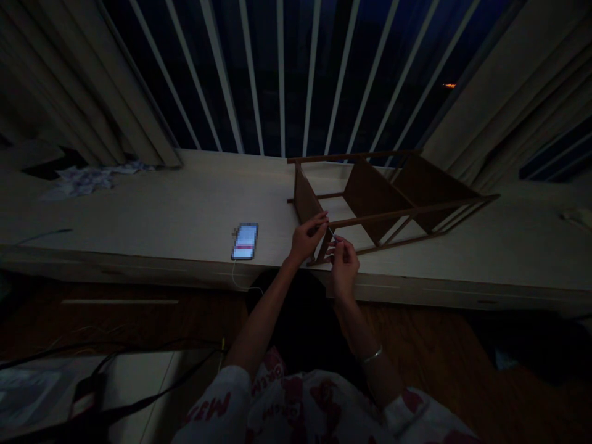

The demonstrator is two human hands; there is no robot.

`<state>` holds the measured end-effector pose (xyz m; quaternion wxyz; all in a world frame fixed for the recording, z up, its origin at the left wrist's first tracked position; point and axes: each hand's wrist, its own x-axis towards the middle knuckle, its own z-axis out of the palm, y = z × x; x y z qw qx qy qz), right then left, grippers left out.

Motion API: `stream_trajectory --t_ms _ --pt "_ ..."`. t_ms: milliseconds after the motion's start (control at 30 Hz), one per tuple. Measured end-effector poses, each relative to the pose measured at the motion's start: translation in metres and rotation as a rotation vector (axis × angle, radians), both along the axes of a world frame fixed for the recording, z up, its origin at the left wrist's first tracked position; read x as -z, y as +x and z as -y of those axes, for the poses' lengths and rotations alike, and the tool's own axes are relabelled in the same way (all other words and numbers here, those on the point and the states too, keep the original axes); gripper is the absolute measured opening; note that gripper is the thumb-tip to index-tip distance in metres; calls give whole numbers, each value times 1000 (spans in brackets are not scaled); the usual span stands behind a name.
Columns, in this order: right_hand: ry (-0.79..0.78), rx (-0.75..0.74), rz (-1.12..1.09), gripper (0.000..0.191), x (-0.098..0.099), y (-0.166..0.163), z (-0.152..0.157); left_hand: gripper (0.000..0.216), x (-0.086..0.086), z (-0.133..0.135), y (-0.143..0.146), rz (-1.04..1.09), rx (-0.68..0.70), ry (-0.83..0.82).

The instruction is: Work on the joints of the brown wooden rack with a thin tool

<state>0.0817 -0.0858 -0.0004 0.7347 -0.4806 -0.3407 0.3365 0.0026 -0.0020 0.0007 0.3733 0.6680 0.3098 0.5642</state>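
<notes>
A brown wooden shelf rack [377,194] lies on its side on the pale window ledge, its near end toward me. My left hand [306,239] is closed at the near corner of the rack, with the fingertips on the end of its upper rail. Just to the right, my right hand [345,262] pinches a thin pale rod [332,232] whose tip points at that same corner. The dim light hides what kind of tool the rod is and what exactly its tip touches.
A lit phone [245,241] with a white cable lies on the ledge [198,209] to the left. Crumpled papers [86,180] are farther left. White window bars [281,80] stand behind, between curtains [139,92]. Black straps [152,398] cross a pale surface at lower left.
</notes>
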Motion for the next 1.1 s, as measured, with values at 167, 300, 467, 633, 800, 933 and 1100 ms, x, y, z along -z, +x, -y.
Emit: stream_trajectory --t_ms 167,300,467,633,800,933,1100 --pt "2 -165 -285 28 9 -2 -5 26 0 0 0 0 -14 -2" --pt "-28 -277 -437 26 12 2 -9 25 -1 1 0 6 -8 6" --pt "-46 -355 -548 16 10 7 -9 24 -1 2 1 14 -13 19" --pt "-37 -369 -580 12 5 9 -7 25 0 0 1 1 -18 8" --pt "-19 -415 -637 7 1 9 -8 25 1 0 1 12 -4 9" --pt "-37 -386 -599 9 2 9 -10 25 1 0 1 13 -2 12" --pt "-44 -293 -495 19 5 8 -11 26 0 0 1 9 -5 6"
